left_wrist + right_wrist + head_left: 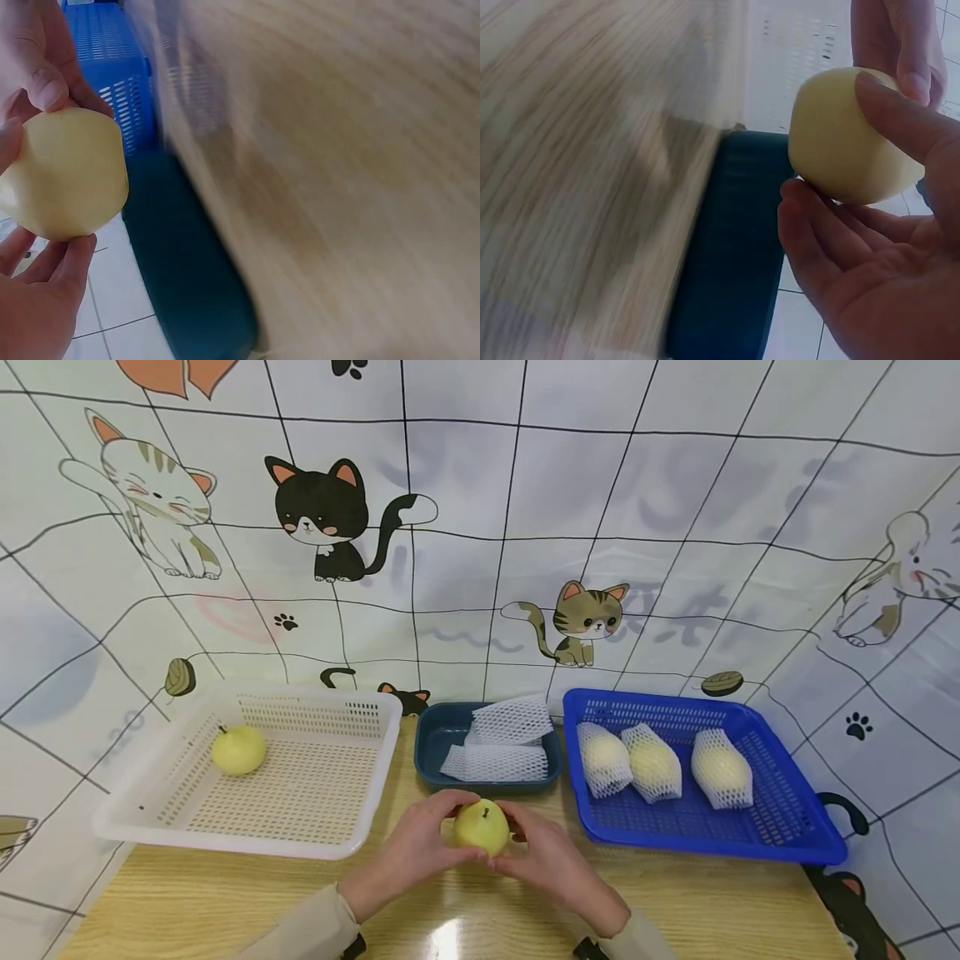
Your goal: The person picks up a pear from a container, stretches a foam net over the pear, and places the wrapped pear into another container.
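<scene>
Landmark: teal tray [442, 733], at the back of the wood-grain desk [525, 918]. Inside it, white foam nets [512, 720], flattened, overlapping, mostly in the middle and right part (exact count unclear, they stack).

Held pear [482, 831]: just in front of the teal tray, on the person's side, stem up, no net on it. Left hand [416, 837] holds it from the left, right hand [551, 858] from the right; both have thumb and fingers curved round the fruit, spread about as wide as it is. Wrist views show the same two-sided grip, clear of the desk.

Left of the teal tray: white basket [225, 841], perforated, with one bare pear [240, 749] near its back left corner (stem visible).

Right of the teal tray: blue basket [712, 850], with three netted fruits [652, 762] inside, two side by side at its left, the third apart, farther right.

Behind the teal tray: cat-print cloth [465, 568], grid lines, wrinkled.
</scene>
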A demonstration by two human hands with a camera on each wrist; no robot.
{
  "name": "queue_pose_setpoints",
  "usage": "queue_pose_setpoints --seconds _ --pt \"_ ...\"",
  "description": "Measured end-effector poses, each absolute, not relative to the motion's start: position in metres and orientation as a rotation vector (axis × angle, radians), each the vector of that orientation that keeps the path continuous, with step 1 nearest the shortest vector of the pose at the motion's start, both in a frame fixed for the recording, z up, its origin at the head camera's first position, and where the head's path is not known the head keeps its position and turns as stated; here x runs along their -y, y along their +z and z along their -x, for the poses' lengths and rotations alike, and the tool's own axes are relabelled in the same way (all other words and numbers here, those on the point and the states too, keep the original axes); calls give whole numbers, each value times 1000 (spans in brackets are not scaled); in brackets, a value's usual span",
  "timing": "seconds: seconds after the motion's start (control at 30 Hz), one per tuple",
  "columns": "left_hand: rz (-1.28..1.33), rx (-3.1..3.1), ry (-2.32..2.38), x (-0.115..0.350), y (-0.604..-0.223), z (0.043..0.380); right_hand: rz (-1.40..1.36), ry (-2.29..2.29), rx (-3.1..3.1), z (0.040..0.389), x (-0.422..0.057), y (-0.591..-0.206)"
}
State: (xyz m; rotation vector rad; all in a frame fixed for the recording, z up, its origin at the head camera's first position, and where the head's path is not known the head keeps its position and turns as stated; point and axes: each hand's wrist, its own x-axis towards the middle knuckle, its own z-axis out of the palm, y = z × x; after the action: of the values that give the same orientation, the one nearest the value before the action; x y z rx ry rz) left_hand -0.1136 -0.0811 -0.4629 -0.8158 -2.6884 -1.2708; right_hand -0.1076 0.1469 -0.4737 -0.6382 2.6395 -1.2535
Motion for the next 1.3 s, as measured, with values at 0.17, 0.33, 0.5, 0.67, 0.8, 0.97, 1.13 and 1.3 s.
queue_pose_setpoints --seconds 0.17,0.33,0.5,0.67,0.8,0.97,1.13,1.3 --pt "822 2686 -1327 79 -474 113 693 -1190 -2656 108 -149 -479" --pt "853 2689 -1313 78 -486 112 762 -1096 -2689 108 -149 -486" --pt "861 2734 -1308 79 -496 113 780 -995 -2709 108 -149 -495" --pt "858 2810 -1249 80 -499 116 769 -930 -2712 108 -148 -497" --pt "865 2833 -1239 80 -499 117 741 -921 -2690 108 -147 -496" --pt "864 2865 -1230 81 -499 117 728 -892 -2684 106 -148 -492" --pt "776 2888 -1274 85 -495 112 748 -926 -2672 101 -155 -479" --pt "683 2751 -1330 94 -493 113 700 -1005 -2904 103 -151 -455"
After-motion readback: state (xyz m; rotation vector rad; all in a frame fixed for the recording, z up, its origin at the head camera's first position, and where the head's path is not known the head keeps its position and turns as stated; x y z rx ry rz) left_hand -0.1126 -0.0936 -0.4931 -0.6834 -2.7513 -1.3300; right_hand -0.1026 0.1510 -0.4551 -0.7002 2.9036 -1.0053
